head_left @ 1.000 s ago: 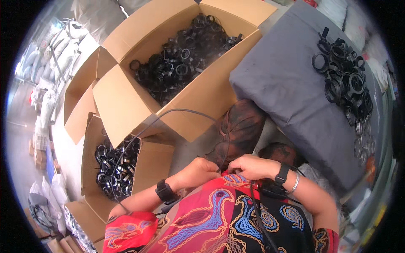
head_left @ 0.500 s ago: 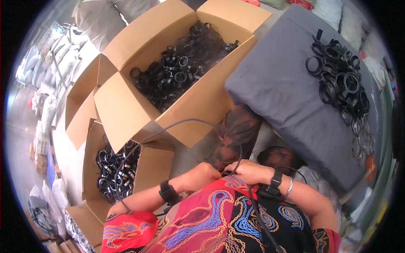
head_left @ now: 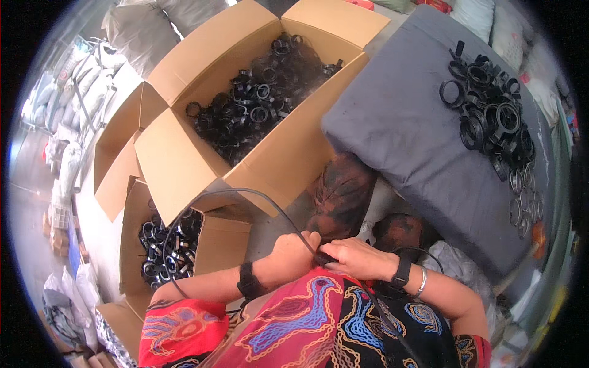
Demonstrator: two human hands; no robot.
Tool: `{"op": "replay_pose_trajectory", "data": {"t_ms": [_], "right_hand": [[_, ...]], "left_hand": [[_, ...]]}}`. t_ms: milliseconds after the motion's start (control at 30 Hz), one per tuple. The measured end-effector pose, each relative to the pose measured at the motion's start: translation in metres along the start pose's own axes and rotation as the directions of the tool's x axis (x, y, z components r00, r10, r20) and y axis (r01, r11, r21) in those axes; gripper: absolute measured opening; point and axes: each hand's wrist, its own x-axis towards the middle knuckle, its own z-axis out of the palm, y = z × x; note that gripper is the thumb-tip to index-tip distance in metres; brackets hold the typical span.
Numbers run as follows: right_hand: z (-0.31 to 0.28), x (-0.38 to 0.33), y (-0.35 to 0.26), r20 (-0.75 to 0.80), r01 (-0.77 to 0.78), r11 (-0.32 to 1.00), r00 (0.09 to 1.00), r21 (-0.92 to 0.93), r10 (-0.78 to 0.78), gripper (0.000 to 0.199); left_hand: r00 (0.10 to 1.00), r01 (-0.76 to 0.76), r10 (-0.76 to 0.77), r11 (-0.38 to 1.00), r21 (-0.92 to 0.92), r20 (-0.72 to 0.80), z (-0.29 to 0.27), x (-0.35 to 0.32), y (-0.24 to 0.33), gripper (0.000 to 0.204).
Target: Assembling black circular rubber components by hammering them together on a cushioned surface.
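My left hand (head_left: 293,251) and my right hand (head_left: 356,257) meet close to my chest, fingers curled together around a thin black cable (head_left: 245,196) that loops out to the left and back down past my sleeve. Both wrists carry black bands; the right also has a silver bangle. What lies between the fingertips is hidden. A large open cardboard box (head_left: 184,165) full of black plastic rings (head_left: 257,110) stands ahead of my hands. More black rings (head_left: 491,122) are piled on a grey padded table (head_left: 399,141) at the right.
A smaller open carton (head_left: 132,227) with black rings (head_left: 165,251) sits at lower left. White and grey sacks (head_left: 67,165) line the left side and the back. Dark patterned fabric (head_left: 343,190) lies between the big box and the grey table.
The view has shifted slightly. My hands have stayed together at my chest, fingers working on the cable; the boxes and ring piles have not moved.
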Motion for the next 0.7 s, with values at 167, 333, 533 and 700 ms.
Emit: {"op": "replay_pose_trajectory", "data": {"t_ms": [167,333,533,700], "right_hand": [[-0.019,0.01,-0.006,0.193,-0.076,0.996,0.979,0.04,0.067,0.029],[-0.017,0.012,-0.002,0.245,-0.093,0.987,0.968,0.133,0.058,0.038],[-0.007,0.015,-0.005,0.115,-0.101,0.993,0.989,0.066,0.093,0.047],[-0.009,0.016,-0.005,0.146,-0.109,0.992,0.984,0.063,0.099,0.057]], "left_hand": [[0.999,-0.036,0.039,0.987,-0.158,0.017,0.008,0.003,-0.009,0.028],[0.978,-0.004,0.049,0.977,-0.215,0.203,0.008,0.003,-0.013,0.026],[0.991,-0.074,0.084,0.992,-0.101,0.103,-0.002,-0.001,-0.007,0.022],[0.996,-0.085,0.086,0.994,0.07,-0.012,0.003,-0.004,0.0,0.019]]}}
